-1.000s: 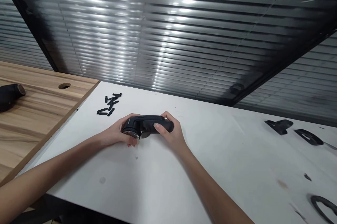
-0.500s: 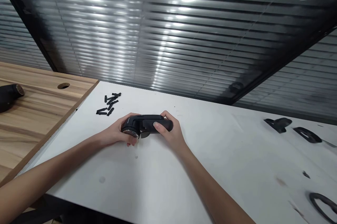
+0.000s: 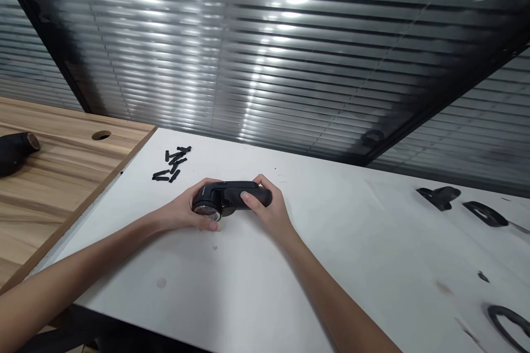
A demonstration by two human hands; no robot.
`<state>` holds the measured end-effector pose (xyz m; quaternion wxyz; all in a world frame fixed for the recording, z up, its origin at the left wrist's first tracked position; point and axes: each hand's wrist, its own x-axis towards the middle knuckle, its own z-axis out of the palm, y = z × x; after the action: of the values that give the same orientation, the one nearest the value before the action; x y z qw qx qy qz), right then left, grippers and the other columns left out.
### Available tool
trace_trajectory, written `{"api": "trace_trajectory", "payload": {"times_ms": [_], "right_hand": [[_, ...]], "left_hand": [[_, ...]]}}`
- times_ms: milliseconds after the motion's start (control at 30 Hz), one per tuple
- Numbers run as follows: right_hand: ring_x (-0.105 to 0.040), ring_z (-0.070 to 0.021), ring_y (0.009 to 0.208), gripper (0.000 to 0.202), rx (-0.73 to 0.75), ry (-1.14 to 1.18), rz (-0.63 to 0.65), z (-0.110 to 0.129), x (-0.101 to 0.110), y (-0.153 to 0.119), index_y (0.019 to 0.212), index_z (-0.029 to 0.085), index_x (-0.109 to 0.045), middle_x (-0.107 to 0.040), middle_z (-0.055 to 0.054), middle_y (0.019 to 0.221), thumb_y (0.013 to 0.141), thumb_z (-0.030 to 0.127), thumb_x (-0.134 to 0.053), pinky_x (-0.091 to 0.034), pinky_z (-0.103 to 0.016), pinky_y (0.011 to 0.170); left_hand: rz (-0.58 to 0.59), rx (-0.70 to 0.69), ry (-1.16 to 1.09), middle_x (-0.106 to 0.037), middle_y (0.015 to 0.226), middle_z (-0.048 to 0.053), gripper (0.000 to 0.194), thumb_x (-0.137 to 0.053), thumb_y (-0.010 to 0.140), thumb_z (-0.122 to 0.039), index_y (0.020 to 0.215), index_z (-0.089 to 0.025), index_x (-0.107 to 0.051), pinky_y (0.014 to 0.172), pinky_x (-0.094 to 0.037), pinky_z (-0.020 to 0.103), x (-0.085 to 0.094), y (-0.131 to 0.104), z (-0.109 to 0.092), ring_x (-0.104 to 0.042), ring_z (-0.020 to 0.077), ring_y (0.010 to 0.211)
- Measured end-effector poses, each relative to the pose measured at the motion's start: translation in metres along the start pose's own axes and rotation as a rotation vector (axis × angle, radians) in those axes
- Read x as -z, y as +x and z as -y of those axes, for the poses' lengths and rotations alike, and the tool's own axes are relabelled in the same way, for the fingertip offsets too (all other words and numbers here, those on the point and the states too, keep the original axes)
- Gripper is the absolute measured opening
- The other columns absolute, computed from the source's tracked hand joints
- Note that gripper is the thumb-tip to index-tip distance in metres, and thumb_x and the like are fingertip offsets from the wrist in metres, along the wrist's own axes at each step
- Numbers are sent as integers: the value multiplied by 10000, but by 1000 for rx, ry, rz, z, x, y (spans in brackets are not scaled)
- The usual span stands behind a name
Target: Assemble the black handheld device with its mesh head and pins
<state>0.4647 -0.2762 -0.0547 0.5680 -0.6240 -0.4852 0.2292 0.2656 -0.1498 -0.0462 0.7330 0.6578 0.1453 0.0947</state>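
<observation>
A black fabric shaver is held just above the white table, its round perforated metal head at the left end, facing me and slightly down. My left hand is closed around the head end, its thumb along the lower rim and its other fingers mostly hidden behind. Around the handle at the right end, my right hand is closed, with its thumb on the near side and a finger over the top. Beyond the left hand lies a loose group of small black strips on the table.
The white table adjoins a wooden surface with a cable hole and a black rounded object. At right lie black parts, an oval one and a ring. Window blinds stand behind.
My left thumb has shifted off the metal head to its lower edge, and more of the perforated face shows. The right hand keeps its hold on the handle.
</observation>
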Motion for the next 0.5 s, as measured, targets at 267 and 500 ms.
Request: {"api": "trace_trajectory", "payload": {"times_ms": [267,500], "right_hand": [[-362,-130,577,449,21,-23,3,-1,0,0,727,241,-425,-402,59,607,777,594,-699,-304,-270,549],[-355,-130,575,453,6,-23,-12,-2,0,1,729,243,-418,-397,60,606,764,595,-701,-296,-269,546]], "left_hand": [[-5,31,6,-657,870,-8,760,-927,706,-294,1348,-232,-524,611,-469,260,0,0,0,-611,147,691],[-8,-13,-20,-679,889,-12,754,-929,734,-292,1371,-231,-530,576,-500,239,-2,0,2,-626,125,657]]}}
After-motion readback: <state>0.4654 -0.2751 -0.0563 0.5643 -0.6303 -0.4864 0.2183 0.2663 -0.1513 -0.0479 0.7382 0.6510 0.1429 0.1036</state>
